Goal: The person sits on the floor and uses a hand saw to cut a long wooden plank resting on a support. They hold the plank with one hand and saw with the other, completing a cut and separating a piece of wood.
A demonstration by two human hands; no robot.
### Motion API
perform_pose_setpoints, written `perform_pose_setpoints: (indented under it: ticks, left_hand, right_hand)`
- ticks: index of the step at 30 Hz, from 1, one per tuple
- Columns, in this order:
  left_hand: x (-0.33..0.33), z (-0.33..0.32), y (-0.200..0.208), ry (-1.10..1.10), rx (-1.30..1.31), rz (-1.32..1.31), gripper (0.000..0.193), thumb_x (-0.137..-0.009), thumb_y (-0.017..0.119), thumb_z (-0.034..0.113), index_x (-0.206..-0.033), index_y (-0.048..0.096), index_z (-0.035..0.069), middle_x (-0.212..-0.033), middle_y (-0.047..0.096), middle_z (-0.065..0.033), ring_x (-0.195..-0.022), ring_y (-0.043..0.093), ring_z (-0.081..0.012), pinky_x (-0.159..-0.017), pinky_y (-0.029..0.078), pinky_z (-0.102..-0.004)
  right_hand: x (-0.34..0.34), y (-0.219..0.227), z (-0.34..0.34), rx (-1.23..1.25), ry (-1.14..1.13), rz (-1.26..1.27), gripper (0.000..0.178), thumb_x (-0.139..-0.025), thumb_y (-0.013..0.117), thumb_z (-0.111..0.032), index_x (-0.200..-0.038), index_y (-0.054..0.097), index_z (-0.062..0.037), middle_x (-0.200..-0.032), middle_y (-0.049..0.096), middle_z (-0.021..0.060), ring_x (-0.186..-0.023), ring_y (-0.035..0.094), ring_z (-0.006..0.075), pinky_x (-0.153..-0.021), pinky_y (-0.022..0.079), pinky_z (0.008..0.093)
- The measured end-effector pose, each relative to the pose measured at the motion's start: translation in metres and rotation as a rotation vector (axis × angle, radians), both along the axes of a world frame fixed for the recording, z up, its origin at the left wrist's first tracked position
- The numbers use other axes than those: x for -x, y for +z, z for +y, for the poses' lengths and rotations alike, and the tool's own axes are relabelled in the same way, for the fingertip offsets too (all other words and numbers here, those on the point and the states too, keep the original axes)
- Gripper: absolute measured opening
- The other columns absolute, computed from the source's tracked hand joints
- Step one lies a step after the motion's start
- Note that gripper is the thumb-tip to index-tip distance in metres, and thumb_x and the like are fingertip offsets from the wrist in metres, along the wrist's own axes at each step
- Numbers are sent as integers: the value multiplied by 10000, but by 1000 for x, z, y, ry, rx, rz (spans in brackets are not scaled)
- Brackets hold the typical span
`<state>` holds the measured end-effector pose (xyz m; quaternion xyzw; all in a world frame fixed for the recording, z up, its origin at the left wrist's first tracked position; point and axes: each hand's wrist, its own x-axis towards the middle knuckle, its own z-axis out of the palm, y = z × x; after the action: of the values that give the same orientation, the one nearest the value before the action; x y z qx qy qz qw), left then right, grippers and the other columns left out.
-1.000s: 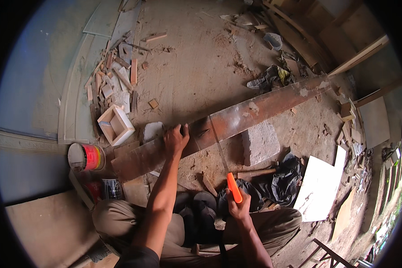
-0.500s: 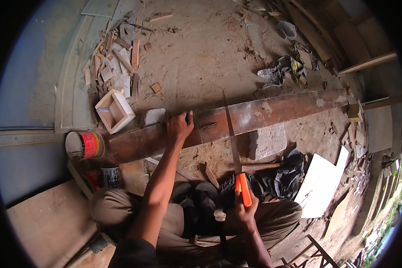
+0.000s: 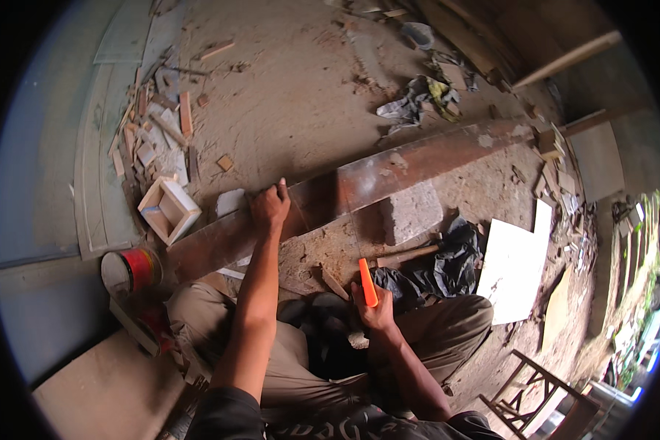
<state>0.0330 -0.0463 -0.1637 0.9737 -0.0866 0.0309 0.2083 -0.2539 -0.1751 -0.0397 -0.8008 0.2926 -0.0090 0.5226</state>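
Observation:
A long reddish-brown wooden plank (image 3: pixel 433 158) lies slantwise before me, its far end up to the right. My left hand (image 3: pixel 271 205) grips it left of the middle, with its fingers over the far edge and the thumb raised. My right hand (image 3: pixel 375 306) is closed round the orange handle of a hand saw (image 3: pixel 368 284), on the near side of the plank. The saw's blade points away toward the plank but is thin and blurred, so I cannot tell whether it touches the wood. A pale block (image 3: pixel 412 213) sits under the plank.
An open wooden box (image 3: pixel 170 210) and a red tin (image 3: pixel 138 270) stand at the left, near wood scraps (image 3: pixel 154 139). Black plastic (image 3: pixel 455 260) and a white sheet (image 3: pixel 512 271) lie at the right. Crumpled wrapping (image 3: pixel 411 103) lies beyond the plank.
The whole view has shifted, so the scene sits further left and higher. The saw's blade, plain across the plank before, now barely shows. My left hand stays on the plank.

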Motion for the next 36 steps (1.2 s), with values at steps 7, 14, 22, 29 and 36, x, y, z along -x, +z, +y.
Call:
perform_pose_setpoints:
  ticks: [7, 14, 22, 29, 36]
  left_hand:
    - [-7, -10, -6, -407, 81, -279, 325, -977, 484, 342, -1104, 585, 60, -1048, 627, -175, -998, 585, -347, -879, 448, -462]
    - [-2, -69, 4, -467, 42, 193, 414, -942, 531, 400, -1176, 555, 59, -1179, 610, -168, -1105, 562, -353, -954, 398, -487]
    - [-12, -155, 8, -335, -71, 321, 656, -958, 366, 553, -1355, 466, 40, -1398, 460, -203, -1273, 451, -368, -1076, 265, -593]
    - [22, -155, -19, -334, 14, 108, 619, -932, 444, 545, -1191, 523, -12, -1291, 530, -235, -1204, 494, -400, -995, 367, -530]
    - [6, -158, -14, -278, 87, 214, 612, -914, 468, 563, -1071, 613, -10, -1021, 668, -238, -943, 649, -403, -801, 505, -486]
  right_hand:
    - [40, 33, -38, 28, -137, -13, 365, -916, 645, -288, -740, 551, 17, -551, 395, 78, -551, 339, 107, -493, 356, 337]
    - [49, 31, -46, 97, -197, -106, 357, -915, 638, -287, -763, 563, 27, -553, 443, 124, -541, 360, 127, -502, 373, 353]
    - [66, 39, -38, 2, -328, -155, 380, -933, 628, -285, -727, 520, 15, -564, 410, 14, -558, 348, 86, -490, 335, 307]
    - [103, 31, -34, 107, -447, -87, 342, -925, 634, -247, -731, 509, 5, -562, 400, 30, -539, 351, 95, -481, 335, 314]
    - [123, 27, -35, 146, -501, -107, 329, -929, 636, -251, -764, 528, 12, -568, 433, 39, -542, 374, 96, -485, 352, 311]
